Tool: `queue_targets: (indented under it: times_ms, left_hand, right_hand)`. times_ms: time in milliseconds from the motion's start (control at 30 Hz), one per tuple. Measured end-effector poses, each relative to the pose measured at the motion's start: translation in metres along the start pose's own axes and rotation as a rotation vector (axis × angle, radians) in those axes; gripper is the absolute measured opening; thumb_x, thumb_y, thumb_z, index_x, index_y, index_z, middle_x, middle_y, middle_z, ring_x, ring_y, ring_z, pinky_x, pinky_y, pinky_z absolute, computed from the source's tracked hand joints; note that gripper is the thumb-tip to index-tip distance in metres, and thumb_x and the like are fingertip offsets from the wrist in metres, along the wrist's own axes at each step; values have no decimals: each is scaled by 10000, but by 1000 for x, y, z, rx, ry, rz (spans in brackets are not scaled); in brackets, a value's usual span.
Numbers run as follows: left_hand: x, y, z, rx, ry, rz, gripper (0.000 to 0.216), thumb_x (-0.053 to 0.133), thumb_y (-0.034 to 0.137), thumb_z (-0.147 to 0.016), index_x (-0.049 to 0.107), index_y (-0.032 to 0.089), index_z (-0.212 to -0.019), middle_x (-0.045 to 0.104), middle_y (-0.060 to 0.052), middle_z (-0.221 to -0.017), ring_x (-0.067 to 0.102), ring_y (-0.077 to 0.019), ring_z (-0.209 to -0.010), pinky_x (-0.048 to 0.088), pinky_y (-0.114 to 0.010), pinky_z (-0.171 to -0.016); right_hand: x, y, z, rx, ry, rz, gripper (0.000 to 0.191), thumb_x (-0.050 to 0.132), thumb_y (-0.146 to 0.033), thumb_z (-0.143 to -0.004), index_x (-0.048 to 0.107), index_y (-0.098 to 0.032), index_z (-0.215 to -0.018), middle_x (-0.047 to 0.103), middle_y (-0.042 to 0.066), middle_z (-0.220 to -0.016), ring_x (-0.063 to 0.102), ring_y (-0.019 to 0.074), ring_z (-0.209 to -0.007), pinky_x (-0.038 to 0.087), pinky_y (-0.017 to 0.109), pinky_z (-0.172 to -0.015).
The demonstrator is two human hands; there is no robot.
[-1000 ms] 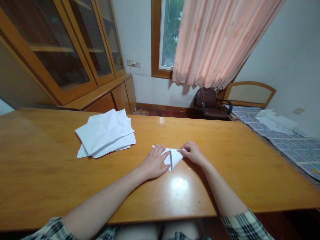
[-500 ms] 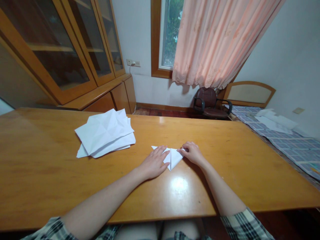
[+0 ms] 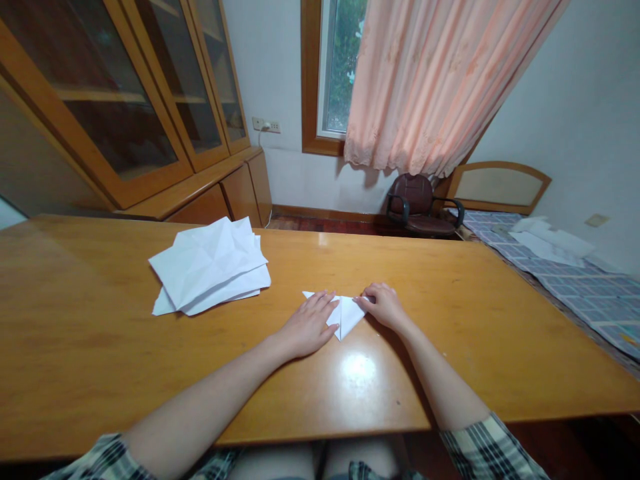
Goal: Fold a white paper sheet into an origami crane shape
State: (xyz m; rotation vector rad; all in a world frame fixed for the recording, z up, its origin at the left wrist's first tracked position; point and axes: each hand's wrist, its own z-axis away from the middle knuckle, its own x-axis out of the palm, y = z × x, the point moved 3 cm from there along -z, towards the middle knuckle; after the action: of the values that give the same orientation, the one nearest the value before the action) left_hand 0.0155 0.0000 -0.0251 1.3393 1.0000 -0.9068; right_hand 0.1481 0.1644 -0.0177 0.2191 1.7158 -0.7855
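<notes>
1. The folded paper lies on the bench between the two hands: directly to the right of the left hand, partly beneath its fingers, and to the left of the right hand, whose thumb meets its right corner.
2. Its long axis runs crosswise, from a thin tip poking out past the left hand's fingertips to the corner at the right hand. A third point aims toward the person's body, just to the right of the left hand's thumb.
3. Neither hand is nearer, since both touch the paper; the left one covers more of it.
4. The left hand is palm down, its fingers laid out over the paper's left half and its thumb set apart from them.
5. The right hand is curled, thumb and fingers drawn in around the right corner. Whether they pinch it or only press it down I cannot tell, as its underside is hidden.
6. The paper is plain white and roughly triangular, with a seam running down between the hands and a smooth panel on the right-hand side of that seam.
7. Well to the left of the left hand, and farther from the body, lies a pile of creased white sheets.
</notes>
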Motion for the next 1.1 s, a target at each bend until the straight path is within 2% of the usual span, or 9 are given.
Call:
queue_targets:
  times_ms: [200,433,600,733,933,1033,1100]
  left_hand:
    - [0,1,-1,-11,-16,-13,571,366,432,-920,290,173,-1423,272,-101,-1506,195,-269,-1390,180,-433,-1134]
    - [2,3,0,4,-13,-28,482,324,406,-944,327,293,-1412,262,-50,-1512,189,-275,-1390,176,-472,-1124]
    - [2,3,-1,-13,1,-14,509,260,494,-948,360,283,-1401,289,-60,-1500,214,-273,-1382,185,-469,-1120]
    - [2,3,0,-12,13,-12,565,364,549,-904,361,280,-1400,285,-67,-1502,208,-287,-1386,190,-476,-1118]
    - [1,2,0,-6,30,-28,594,460,537,-862,370,290,-1395,289,-70,-1500,194,-296,-1391,179,-482,-1123]
    - [-3,3,-2,-14,28,-39,601,487,536,-847,392,284,-1385,268,-77,-1509,177,-309,-1395,173,-486,-1124]
    - [-5,5,-2,-15,30,-45,596,493,534,-845,407,276,-1376,239,-75,-1522,159,-310,-1400,164,-487,-1127]
  right_hand:
    - [2,-1,-1,32,-14,24,278,543,-413,-854,671,-185,-762,664,57,-848,525,197,-849,297,291,-738]
    - [2,-2,-1,62,-13,44,280,538,-424,-854,667,-192,-764,668,49,-856,530,200,-861,294,288,-730]
    - [3,-3,-1,73,-3,67,277,547,-425,-847,673,-194,-761,666,47,-851,533,197,-854,296,290,-725]
    - [4,-3,-1,61,21,66,271,560,-429,-839,670,-198,-749,652,43,-829,525,193,-841,300,291,-727]
    - [4,-6,0,29,183,15,212,606,-430,-809,649,-222,-818,605,49,-881,499,210,-887,319,302,-757]
    - [-3,-11,2,-35,286,11,215,600,-413,-818,637,-234,-930,585,64,-961,486,226,-937,321,323,-792]
    - [-11,-17,6,-74,331,34,204,592,-397,-825,628,-232,-938,578,73,-991,480,233,-952,313,334,-805]
